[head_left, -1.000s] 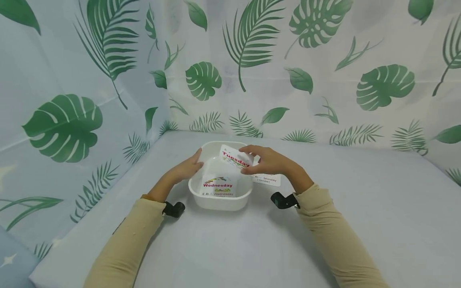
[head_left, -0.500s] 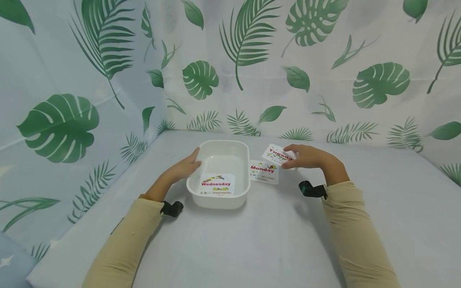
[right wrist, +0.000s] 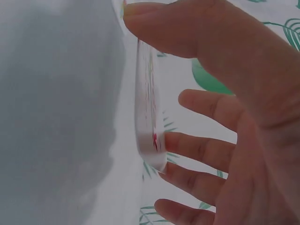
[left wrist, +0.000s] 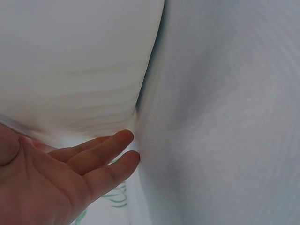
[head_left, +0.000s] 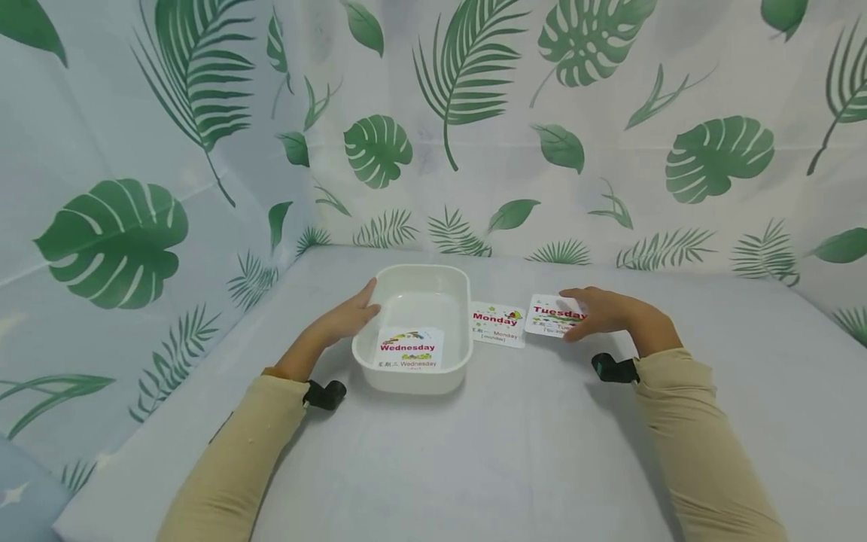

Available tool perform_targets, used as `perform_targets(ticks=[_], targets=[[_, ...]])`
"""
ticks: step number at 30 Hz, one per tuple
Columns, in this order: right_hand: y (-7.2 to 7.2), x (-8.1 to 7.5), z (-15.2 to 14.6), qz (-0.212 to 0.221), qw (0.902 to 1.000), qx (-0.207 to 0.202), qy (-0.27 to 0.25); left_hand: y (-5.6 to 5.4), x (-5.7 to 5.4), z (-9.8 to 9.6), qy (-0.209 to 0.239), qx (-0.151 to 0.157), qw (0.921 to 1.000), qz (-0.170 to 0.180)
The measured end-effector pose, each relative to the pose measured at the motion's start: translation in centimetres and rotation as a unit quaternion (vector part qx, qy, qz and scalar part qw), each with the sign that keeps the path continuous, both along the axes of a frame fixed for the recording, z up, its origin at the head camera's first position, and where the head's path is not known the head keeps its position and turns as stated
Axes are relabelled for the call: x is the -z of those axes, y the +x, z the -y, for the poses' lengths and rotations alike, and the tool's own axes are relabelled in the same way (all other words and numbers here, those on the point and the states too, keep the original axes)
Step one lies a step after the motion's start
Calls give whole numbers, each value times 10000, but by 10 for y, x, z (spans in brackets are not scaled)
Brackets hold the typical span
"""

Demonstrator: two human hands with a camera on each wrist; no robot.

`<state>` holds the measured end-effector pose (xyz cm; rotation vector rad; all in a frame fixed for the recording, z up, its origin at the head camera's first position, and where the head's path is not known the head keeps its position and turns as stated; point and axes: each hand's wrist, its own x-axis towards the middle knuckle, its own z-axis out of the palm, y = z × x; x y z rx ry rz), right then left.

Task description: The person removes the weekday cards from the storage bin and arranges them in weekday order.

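Note:
A white plastic basin (head_left: 409, 382) stands left of centre on the table. Inside it, near the front, lies a Wednesday flashcard (head_left: 408, 350). My left hand (head_left: 348, 316) holds the basin's left side, thumb at the rim and fingers along the outer wall, as the left wrist view also shows. Just right of the basin a Monday flashcard (head_left: 497, 335) lies face up. My right hand (head_left: 604, 310) holds a Tuesday flashcard (head_left: 547, 310) by its edges, beside the Monday card. In the right wrist view that card (right wrist: 149, 112) shows nearly edge-on; my hand covers its right end.
A pale cloth covers the table (head_left: 433, 467). Behind it hangs a white curtain (head_left: 609, 188) with green leaf prints, and another such curtain (head_left: 223, 75) runs along the left.
The Tuesday card has moved with my right hand from over the basin to the right, past the Monday card, then down level with it. My left hand stays at the basin.

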<state>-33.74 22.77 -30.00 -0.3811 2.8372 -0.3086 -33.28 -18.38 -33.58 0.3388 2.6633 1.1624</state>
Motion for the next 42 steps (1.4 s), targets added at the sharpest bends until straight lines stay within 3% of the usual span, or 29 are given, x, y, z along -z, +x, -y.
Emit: perform_targets(ticks=[15,25,42], targets=[[-1,20,-6,313,9992,51,238,2,-1,-1,-12,24,10000,-7],[-5,23,-5,637,9978,-21,185,0,1,-1,16,45,10000,-34],[-6,22,-10,705,9974,51,-151,-1,2,0,-8,-40,10000,30]])
